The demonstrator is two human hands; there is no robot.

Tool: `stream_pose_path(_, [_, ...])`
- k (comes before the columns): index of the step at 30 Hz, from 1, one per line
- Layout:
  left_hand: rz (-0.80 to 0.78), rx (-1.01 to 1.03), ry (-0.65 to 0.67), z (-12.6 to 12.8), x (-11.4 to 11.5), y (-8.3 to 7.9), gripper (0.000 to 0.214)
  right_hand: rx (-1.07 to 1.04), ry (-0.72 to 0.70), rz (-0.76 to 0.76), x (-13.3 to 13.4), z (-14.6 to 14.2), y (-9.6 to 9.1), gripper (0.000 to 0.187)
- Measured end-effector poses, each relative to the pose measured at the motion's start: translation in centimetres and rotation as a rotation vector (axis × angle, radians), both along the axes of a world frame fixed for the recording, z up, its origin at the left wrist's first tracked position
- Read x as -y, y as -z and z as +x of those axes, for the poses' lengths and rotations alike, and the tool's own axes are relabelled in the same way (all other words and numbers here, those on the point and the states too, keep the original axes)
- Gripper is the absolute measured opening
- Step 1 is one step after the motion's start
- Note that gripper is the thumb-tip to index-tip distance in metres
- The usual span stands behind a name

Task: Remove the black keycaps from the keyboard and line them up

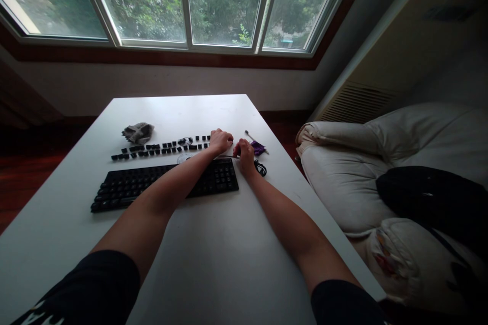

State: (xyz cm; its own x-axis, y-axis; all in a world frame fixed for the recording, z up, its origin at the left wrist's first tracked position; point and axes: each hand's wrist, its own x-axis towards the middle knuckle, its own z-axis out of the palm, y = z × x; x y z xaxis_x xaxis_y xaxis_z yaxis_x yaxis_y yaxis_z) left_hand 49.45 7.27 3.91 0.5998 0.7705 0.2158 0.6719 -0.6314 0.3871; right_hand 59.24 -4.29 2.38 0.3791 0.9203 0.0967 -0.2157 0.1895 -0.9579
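Head view: at frame centre, our left hand (221, 140) sits by rows of small black keycaps (174, 150); our right hand (246, 152) curls beside the long black keyboard (137, 183). We cannot tell whether either grip holds anything. Low, light touches should keep keycaps aligned.

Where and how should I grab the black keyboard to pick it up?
Probably by its two short ends, one hand coming from each side: the keyboard is long and lies flat on the white table, so gripping both ends should keep it level. The left arm crosses over it, and the right hand is near its far right corner.
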Motion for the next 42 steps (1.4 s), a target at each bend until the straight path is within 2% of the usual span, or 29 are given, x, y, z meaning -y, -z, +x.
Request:
stream_pose_path(3, [0.011, -0.003, -0.028, -0.2, -0.1, 0.0, 0.024, 0.094, 0.113, 0.112, -0.3, 0.0, 0.5, 0.047])
stream_pose_path(11, [0.026, 0.008, -0.034, -0.5, 0.4, 0.2, 0.024, 0.089, 0.101, 0.122, -0.3, -0.2, 0.6, 0.047])
stream_pose_path(15, [0.045, 0.01, -0.05, -0.7, 0.6, 0.2, 0.031, 0.069, 0.087, 0.135, -0.3, -0.2, 0.6, 0.046])
stream_pose_path(27, [0.034, 0.015, -0.032, -0.9, 0.3, 0.4, 0.02, 0.113, 0.082, 0.14, -0.3, -0.2, 0.5, 0.047])
stream_pose_path(33, [0.061, 0.046, -0.04, -1.3, 0.5, 0.3, 0.039, 0.143, 0.079, 0.11, -0.3, -0.1, 0.4, 0.049])
stream_pose_path(36, [0.075, 0.071, -0.019, -3.0, 1.2, -0.5, 0.037, 0.17, 0.075, 0.107, -0.3, -0.2, 0.4, 0.047])
stream_pose_path(38, [0.099, 0.092, 0.01, -5.2, 2.1, -1.2, 0.033, 0.183, 0.057, 0.11, -0.4, -0.3, 0.6, 0.041])
stream_pose_path(42, [0.142, 0.16, 0.04, -12.3, 4.6, -2.7, 0.023, 0.198, 0.004, 0.125, -0.9, -0.3, 1.1, 0.027])
